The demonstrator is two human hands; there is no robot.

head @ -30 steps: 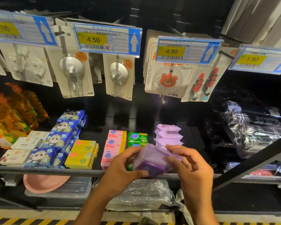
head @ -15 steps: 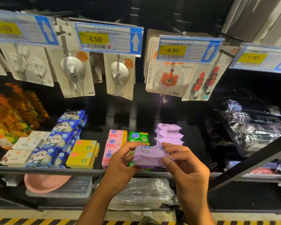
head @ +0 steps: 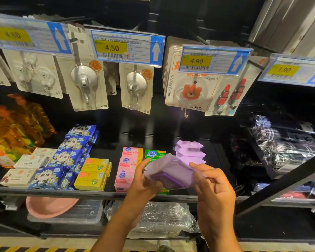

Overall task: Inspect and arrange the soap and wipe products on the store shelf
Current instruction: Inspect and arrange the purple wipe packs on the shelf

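I hold a purple soap packet [head: 169,171] in front of the shelf edge [head: 62,192]. My left hand [head: 144,186] grips its lower left side, thumb up along the wrapper. My right hand [head: 213,190] pinches its right end. Behind it a short stack of the same purple packets [head: 189,150] lies on the shelf. Left of them sit green soap boxes [head: 155,154], pink soap boxes [head: 128,162], yellow soap boxes [head: 94,174], blue panda wipe packs [head: 67,157] and white soap boxes [head: 25,168].
Carded hooks [head: 87,82] and price tags [head: 125,48] hang just above the shelf. Orange bottles [head: 13,131] stand at far left. A diagonal black bar [head: 284,184] crosses at right, with wrapped goods [head: 287,142] behind. A pink basin [head: 49,206] lies on the lower shelf.
The purple packet has been turned in my hands, from its barcode face up to a tilted pose showing its darker lower edge. Both hands stayed in front of the shelf.
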